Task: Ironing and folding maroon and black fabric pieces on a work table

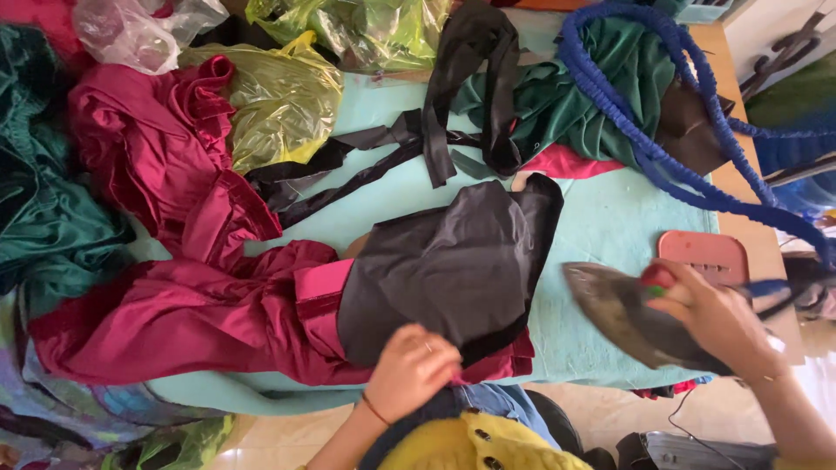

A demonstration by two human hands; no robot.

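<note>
A piece of black fabric (453, 261) lies over a crimson satin garment (192, 296) on a light blue padded board (601, 218). My left hand (411, 370) pinches the near edge of the black fabric, fingers closed on it. My right hand (710, 318) grips the handle of a clothes iron (631, 313), tilted so its dark soleplate shows, held just above the board to the right of the black fabric. A blue cloth-covered cord (644, 130) runs from the iron across the board's far right.
Black fabric strips (435, 130) lie at the board's far side. Green satin (566, 96) sits far right, dark green cloth (43, 191) at left, yellow-green plastic bags (279, 96) at the back. A pink iron rest (705, 254) sits by the right edge.
</note>
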